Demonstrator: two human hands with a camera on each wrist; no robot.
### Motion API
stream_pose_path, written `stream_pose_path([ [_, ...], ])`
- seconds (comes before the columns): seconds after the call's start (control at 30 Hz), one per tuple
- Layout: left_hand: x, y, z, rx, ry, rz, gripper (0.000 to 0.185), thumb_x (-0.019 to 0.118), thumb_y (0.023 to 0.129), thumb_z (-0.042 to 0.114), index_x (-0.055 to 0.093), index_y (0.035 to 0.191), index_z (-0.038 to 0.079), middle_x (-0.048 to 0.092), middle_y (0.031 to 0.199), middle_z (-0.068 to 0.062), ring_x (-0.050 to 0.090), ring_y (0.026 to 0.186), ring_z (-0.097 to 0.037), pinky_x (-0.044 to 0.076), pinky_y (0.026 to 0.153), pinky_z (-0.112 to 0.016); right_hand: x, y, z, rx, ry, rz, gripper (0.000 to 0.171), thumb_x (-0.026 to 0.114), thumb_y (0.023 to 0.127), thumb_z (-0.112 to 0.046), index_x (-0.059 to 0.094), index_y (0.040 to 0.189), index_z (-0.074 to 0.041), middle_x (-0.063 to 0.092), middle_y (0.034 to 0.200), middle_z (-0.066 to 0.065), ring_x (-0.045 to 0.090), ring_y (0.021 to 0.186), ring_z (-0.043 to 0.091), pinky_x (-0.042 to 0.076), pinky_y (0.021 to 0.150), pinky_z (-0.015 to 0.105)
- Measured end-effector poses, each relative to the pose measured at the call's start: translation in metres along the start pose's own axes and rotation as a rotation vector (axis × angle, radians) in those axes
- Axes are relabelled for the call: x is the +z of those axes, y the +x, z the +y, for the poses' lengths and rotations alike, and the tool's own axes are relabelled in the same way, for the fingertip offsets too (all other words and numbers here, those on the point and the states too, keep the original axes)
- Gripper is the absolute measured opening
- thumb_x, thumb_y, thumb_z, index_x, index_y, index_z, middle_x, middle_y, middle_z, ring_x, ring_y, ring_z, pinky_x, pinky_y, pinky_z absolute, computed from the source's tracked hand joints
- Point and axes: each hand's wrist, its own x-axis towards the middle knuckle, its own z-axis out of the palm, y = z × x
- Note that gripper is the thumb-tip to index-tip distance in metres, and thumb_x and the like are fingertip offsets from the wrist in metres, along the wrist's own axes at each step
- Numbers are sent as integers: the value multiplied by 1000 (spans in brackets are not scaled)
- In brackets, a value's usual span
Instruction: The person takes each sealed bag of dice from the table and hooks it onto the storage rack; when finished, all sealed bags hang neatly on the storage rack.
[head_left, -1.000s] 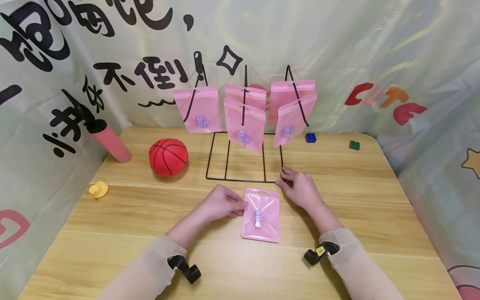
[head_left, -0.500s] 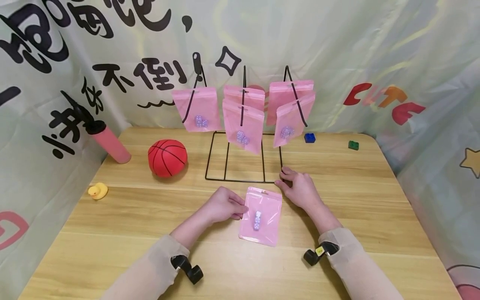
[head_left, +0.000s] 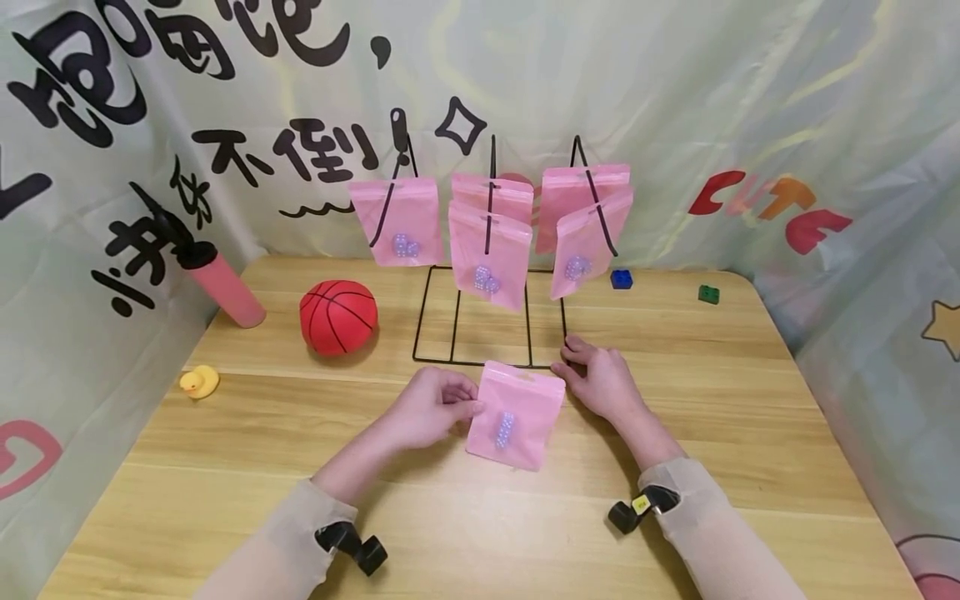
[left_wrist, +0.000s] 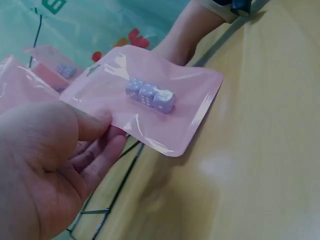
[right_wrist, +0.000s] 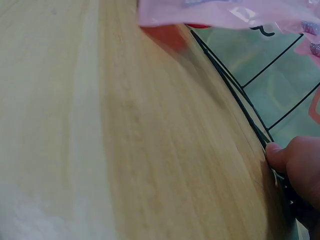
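My left hand [head_left: 431, 408] pinches the left edge of a pink zip bag [head_left: 528, 425], which is lifted and tilted above the table. Three purple dice [left_wrist: 147, 95] with white dots show in a row through its front in the left wrist view. My right hand [head_left: 603, 383] holds the front right corner of a black wire rack [head_left: 433, 360] between thumb and fingers. In the right wrist view, the thumb [right_wrist: 277, 155] presses on the wire. Similar pink bags hang from the rack's three hooks: one bag [head_left: 397, 217] on the left, two each on the middle and right.
A red toy basketball [head_left: 339, 318] lies left of the rack. Farther left are a pink pump [head_left: 228, 287] with a black top and a yellow rubber duck [head_left: 199, 382]. Blue [head_left: 622, 279] and green [head_left: 708, 293] toy bricks lie at the back right.
The bag in my left hand has risen from near the table and tilted, its top moving toward the rack. My right hand has stayed at the rack's corner.
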Motion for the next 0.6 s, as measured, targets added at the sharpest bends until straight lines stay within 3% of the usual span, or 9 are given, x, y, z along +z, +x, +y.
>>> stream_pose_path([
  [0.17, -14, -6, 11, 84, 10, 66, 5, 77, 98, 5, 76, 94, 1, 75, 85, 0, 71, 80, -32, 59, 67, -30, 0, -1, -1, 6, 4, -6, 43, 78, 98, -19, 70, 130, 8, 63, 141, 25, 60, 130, 45, 47, 109, 59],
  [0.33, -29, -12, 22, 135, 14, 144, 9, 77, 97, 2, 76, 90, 8, 75, 84, 0, 68, 76, -43, 54, 60, -26, 0, -1, -2, 41, 10, -29, 45, 78, 99, -23, 69, 132, 5, 60, 144, 25, 57, 133, 45, 45, 111, 59],
  [0.6, -54, -23, 40, 242, 23, 273, 3, 78, 94, -3, 76, 92, -3, 76, 84, -4, 69, 73, -20, 58, 63, -27, -1, -1, -1, 27, 27, -21, 44, 78, 99, -22, 69, 131, 6, 61, 143, 25, 58, 132, 45, 45, 111, 59],
])
